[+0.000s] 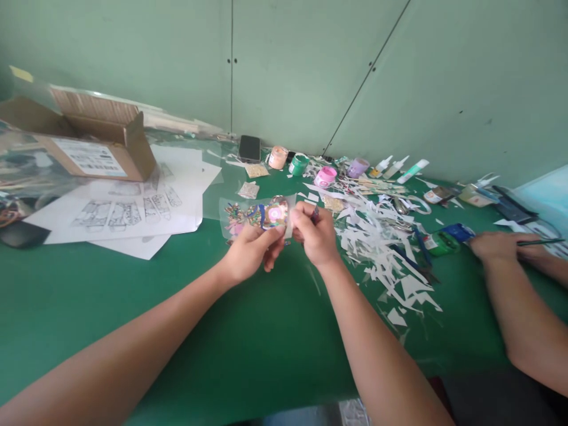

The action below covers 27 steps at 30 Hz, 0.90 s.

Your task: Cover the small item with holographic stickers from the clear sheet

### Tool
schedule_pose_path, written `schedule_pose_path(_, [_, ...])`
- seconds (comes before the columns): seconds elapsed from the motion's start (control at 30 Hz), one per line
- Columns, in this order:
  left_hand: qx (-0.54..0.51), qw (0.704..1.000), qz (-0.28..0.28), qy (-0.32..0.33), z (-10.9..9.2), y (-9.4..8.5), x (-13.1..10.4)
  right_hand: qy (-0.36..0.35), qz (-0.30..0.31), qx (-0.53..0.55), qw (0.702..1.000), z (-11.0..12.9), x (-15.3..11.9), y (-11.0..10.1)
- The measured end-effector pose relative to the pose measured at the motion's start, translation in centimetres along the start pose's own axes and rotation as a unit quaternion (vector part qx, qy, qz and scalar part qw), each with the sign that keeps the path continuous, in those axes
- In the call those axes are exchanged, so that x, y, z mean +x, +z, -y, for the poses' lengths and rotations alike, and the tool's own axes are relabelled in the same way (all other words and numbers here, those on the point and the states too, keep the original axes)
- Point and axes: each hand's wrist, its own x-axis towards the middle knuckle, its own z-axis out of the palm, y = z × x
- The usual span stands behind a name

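Observation:
A clear plastic bag (242, 214) with small colourful pieces in it is held up over the green table. My left hand (254, 251) grips its lower edge, thumb pressed on top and fingers curled underneath. At the bag's right edge, my right hand (315, 231) is closed, with thumb and forefinger pinching the plastic. Through the bag show a pink round shape and a blue band; the exact contents are too small to make out. Just beyond it lie two small packets, a whitish packet (248, 190) and a yellowish packet (256, 170).
Open cardboard box (102, 148) and printed sheets (133, 207) lie left. Paint jars, including a pink jar (325, 176), line the back. White paper scraps (381, 254) and a pair of pliers (415, 260) spread right. Another person's hand (497, 244) rests at far right.

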Motion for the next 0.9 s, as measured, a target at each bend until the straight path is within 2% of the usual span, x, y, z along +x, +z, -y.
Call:
schedule_pose_path(0.13, [-0.04,0.998,-0.048,0.025,-0.2,-0.3,0.3,-0.034,-0.039,-0.167,0.985,0.0,-0.2,0.2])
schedule_pose_path(0.23, [-0.038,0.998,-0.047,0.035,-0.2,-0.5,0.4,-0.015,-0.006,-0.284,0.959,-0.3,-0.2,0.6])
schedule_pose_path(0.33, [-0.017,0.997,-0.05,0.048,0.0,-0.5,0.4,-0.001,0.028,-0.338,0.941,-0.5,-0.2,0.9])
schedule_pose_path(0.53, [0.006,0.998,-0.034,0.06,0.2,-0.2,0.4,0.002,0.045,-0.386,0.922,-0.5,-0.2,0.8])
schedule_pose_path(0.73, [0.011,0.998,-0.036,0.058,0.0,0.0,0.1,0.021,-0.008,-0.379,0.925,-0.2,-0.1,1.0])
schedule_pose_path(0.9, [0.02,0.998,-0.024,0.05,0.1,0.2,0.0,0.05,-0.027,-0.366,0.929,-0.1,0.0,0.9])
